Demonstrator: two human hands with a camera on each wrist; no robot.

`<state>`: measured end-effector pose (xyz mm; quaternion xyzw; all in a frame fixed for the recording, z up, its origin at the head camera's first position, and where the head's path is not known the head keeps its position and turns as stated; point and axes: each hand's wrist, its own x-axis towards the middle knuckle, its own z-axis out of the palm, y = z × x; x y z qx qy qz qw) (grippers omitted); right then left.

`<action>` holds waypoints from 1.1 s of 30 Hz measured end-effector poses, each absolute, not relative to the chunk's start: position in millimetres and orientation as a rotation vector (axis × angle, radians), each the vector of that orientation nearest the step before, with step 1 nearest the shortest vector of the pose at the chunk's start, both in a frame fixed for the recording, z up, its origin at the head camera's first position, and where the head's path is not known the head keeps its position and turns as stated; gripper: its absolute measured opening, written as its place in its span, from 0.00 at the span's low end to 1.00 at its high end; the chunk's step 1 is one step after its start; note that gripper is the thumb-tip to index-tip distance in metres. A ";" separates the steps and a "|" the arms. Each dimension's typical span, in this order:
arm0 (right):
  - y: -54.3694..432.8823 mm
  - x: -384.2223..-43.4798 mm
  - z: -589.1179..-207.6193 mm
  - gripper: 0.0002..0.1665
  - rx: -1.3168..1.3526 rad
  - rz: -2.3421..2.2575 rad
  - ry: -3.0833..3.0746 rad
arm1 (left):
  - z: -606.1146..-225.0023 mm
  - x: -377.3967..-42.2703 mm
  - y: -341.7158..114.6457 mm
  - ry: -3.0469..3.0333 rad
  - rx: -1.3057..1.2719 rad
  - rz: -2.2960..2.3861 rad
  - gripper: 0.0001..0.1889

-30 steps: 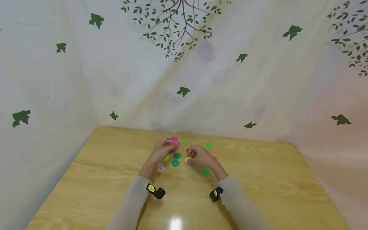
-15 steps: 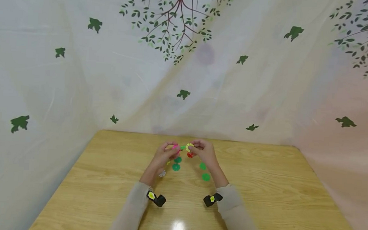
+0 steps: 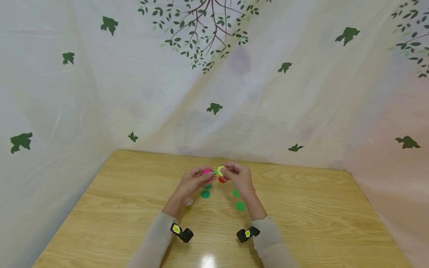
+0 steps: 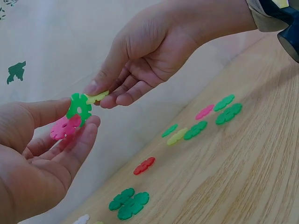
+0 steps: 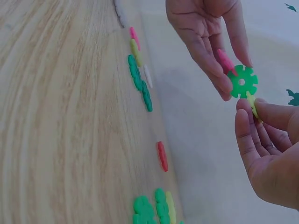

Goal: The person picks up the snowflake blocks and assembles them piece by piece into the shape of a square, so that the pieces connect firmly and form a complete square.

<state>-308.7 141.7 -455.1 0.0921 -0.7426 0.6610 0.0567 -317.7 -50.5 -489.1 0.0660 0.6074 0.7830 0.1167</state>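
Note:
Above the far part of the table, my left hand [image 3: 192, 183] pinches a green notched interlocking disc [image 4: 84, 108] between thumb and fingers. A pink disc [image 4: 64, 129] is slotted into that green one at an angle, near the palm. My right hand [image 3: 240, 180] pinches a yellow disc [image 5: 252, 103] by its edge. The yellow disc meets the green one's rim, at a notch, turned across it. Both hands face each other, fingertips a short way apart.
On the wooden table [image 3: 127, 227] lie loose discs: a red one [image 4: 144, 165] below the hands, two dark green ones [image 4: 133, 205] toward the left, and several green, yellow and pink ones toward the right. A printed cloth [image 3: 171, 119] hangs behind the table.
My right hand has lifted the yellow disc from low over the table and carried it up and away to the green disc. The left hand shifted slightly toward it.

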 end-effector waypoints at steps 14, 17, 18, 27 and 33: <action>139.5 -318.9 -472.1 0.12 0.296 1.941 -2.115 | -486.9 -314.0 -41.1 1.757 0.166 2.445 0.16; 137.1 -316.5 -469.7 0.10 0.295 1.952 -2.081 | -487.5 -313.6 -40.4 1.770 0.178 2.467 0.15; 136.3 -315.9 -468.7 0.10 0.293 1.953 -2.075 | -487.9 -313.6 -40.5 1.777 0.183 2.472 0.14; 135.8 -312.7 -466.0 0.11 0.302 1.978 -2.068 | -486.3 -312.2 -39.4 1.791 0.163 2.470 0.14; 139.2 -314.2 -467.2 0.10 0.292 1.972 -2.137 | -486.3 -312.4 -38.2 1.813 0.116 2.425 0.17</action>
